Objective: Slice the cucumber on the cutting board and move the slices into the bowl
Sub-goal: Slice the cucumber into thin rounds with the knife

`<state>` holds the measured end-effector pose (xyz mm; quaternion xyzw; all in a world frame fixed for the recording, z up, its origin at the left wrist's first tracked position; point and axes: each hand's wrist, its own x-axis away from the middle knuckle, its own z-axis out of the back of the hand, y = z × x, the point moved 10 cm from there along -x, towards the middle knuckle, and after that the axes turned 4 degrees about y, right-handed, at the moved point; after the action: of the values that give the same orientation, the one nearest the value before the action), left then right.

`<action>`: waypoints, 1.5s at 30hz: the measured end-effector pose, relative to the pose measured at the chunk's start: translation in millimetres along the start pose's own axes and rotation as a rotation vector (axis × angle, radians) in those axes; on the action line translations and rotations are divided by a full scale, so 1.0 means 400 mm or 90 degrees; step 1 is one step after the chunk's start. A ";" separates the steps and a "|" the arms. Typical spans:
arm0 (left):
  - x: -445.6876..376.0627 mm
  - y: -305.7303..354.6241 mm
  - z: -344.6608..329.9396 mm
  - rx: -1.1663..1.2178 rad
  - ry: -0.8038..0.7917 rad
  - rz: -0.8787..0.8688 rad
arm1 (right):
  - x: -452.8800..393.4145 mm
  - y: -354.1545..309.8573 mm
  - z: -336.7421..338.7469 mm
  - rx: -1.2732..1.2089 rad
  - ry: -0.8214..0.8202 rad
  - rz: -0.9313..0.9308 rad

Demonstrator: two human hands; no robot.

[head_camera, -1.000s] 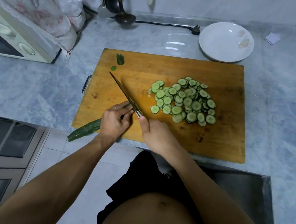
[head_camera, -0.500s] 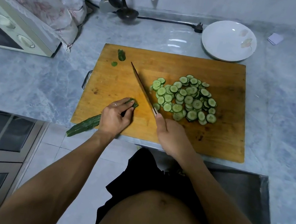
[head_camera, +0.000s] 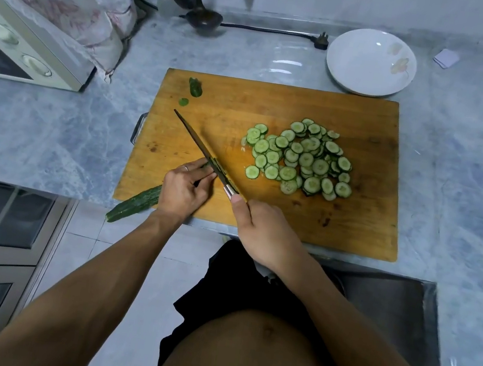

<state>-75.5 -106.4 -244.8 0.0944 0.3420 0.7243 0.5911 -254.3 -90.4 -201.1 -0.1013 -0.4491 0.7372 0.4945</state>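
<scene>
The left hand [head_camera: 184, 190] curls over the long dark green ridged cucumber [head_camera: 134, 207], fingertips pinning its cut end down on the rectangular worn wooden cutting board [head_camera: 277, 103]; the cucumber's uncut end sticks out past the board's near left corner. The right hand [head_camera: 264, 233] wraps round the handle of the slim dark-bladed kitchen knife [head_camera: 204, 152], whose blade runs slantwise away to the left, lying right against the left fingertips. To the right on the board lies a loose heap of thin round pale-fleshed cucumber slices [head_camera: 300, 157]. Two small green cucumber end scraps [head_camera: 195, 88] sit near the board's far left corner. Beyond the board's far right corner, on the blue-grey marbled stone tabletop [head_camera: 455, 171], stands the shallow round white ceramic bowl [head_camera: 370, 45].
</scene>
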 end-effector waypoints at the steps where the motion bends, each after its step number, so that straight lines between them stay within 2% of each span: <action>1: 0.001 -0.001 -0.001 -0.001 0.000 0.000 | 0.001 0.000 -0.002 -0.003 -0.001 0.000; 8: 0.002 0.016 -0.004 0.002 -0.014 -0.012 | -0.020 0.012 0.004 -0.085 -0.021 -0.055; 21: 0.001 0.024 0.001 -0.036 -0.014 -0.049 | -0.085 0.020 -0.049 -0.001 0.003 -0.054; 27: 0.019 0.037 0.011 -0.098 0.014 -0.073 | -0.081 0.031 -0.003 0.019 0.022 -0.064; 31: 0.013 0.038 0.027 -0.071 0.040 -0.058 | -0.054 0.021 0.025 -0.011 0.032 -0.039; 45: 0.002 0.029 0.018 -0.067 0.006 -0.050 | -0.010 -0.012 0.001 -0.010 -0.025 -0.048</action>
<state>-81.1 -103.9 -232.6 0.0465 0.3094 0.7180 0.6217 -249.6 -93.2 -198.6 -0.0739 -0.4679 0.7163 0.5124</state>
